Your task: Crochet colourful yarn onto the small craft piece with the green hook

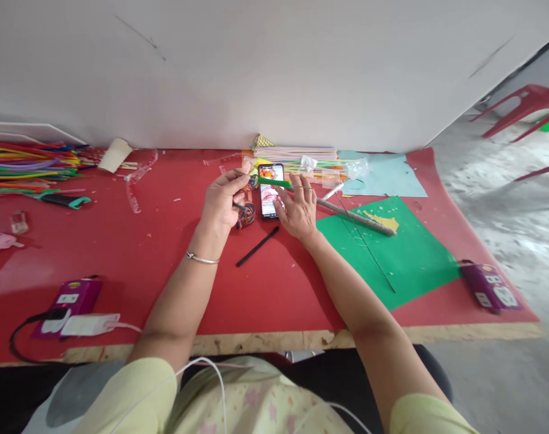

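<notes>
My left hand (pixel 221 198) is closed in a pinch at the left end of a long thin rod. Bright green covers the rod's near part (pixel 274 182), and its grey, fuzzy-looking length (pixel 360 219) runs off to the right, passing under my right hand (pixel 300 208). The right hand's fingers are stretched out across the rod, with the thumb over the edge of a lit phone (pixel 269 208) lying upright on the table. Below my left fingers sits a ball of multicoloured yarn (pixel 246 216). A short black strip (pixel 257 246) lies in front of the phone.
Green sheet (pixel 419 259) with yellow scrap (pixel 385 222) and a thin dark wire lies right. Bundled pipe cleaners (pixel 30 166) and green-black pliers (pixel 60 199) are far left. Purple power strips (pixel 78 298) stand near the front edge. A grey wall (pixel 256 72) closes off the back.
</notes>
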`<state>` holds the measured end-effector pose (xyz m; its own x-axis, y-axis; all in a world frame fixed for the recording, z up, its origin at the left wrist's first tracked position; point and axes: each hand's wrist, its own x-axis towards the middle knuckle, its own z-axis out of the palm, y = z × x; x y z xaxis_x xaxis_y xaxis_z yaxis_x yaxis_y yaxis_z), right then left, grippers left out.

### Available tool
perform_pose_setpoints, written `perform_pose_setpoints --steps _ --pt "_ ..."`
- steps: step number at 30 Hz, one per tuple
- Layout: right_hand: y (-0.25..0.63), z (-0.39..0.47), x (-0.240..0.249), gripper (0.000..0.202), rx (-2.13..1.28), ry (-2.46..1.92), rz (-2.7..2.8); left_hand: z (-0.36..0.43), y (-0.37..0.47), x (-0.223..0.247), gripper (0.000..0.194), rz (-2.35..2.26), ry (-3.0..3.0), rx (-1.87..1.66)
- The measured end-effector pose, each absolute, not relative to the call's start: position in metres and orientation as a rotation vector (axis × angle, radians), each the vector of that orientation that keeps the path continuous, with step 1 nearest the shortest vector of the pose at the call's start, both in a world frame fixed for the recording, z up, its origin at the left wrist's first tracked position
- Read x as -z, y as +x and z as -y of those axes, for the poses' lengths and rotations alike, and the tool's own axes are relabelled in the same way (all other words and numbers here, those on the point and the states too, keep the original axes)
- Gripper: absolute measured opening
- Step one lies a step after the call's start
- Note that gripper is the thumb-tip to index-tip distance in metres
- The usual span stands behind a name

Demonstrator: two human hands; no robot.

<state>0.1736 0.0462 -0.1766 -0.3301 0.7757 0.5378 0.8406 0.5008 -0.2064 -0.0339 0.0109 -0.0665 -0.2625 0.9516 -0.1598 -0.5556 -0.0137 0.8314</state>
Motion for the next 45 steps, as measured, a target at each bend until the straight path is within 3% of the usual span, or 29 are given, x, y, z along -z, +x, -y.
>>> perform_pose_setpoints --steps 8,13,17,22,31,40,45 --pt "0.178 -0.05 0.169 0.052 -0.103 -1.164 2.086 -0.008 -0.026 0.068 0.021 -1.076 0.679 -1.555" --pt "0.176 -0.043 0.139 0.079 -1.057 -0.681 1.729 -0.004 -0.016 0.072 0.025 -1.07 0.761 -1.54" --pt "0.165 -0.029 0.113 0.06 -1.533 -0.591 1.345 0.0 -0.011 0.073 0.029 -1.055 0.867 -1.528" --pt "0.17 -0.029 0.103 0.055 -1.56 -0.625 1.372 -0.001 -0.02 0.066 0.026 -1.026 0.819 -1.547" --pt "0.153 -0.029 0.119 0.07 -1.414 -0.771 1.29 0.0 -0.017 0.066 0.024 -0.967 0.705 -1.418" --pt "0.165 -0.042 0.116 0.05 -1.696 -0.675 0.925 -0.001 -0.022 0.068 0.029 -0.922 0.663 -1.317" --pt "0.172 -0.048 0.11 0.043 -1.635 -0.627 0.979 0.003 -0.017 0.063 0.027 -0.915 0.662 -1.252"
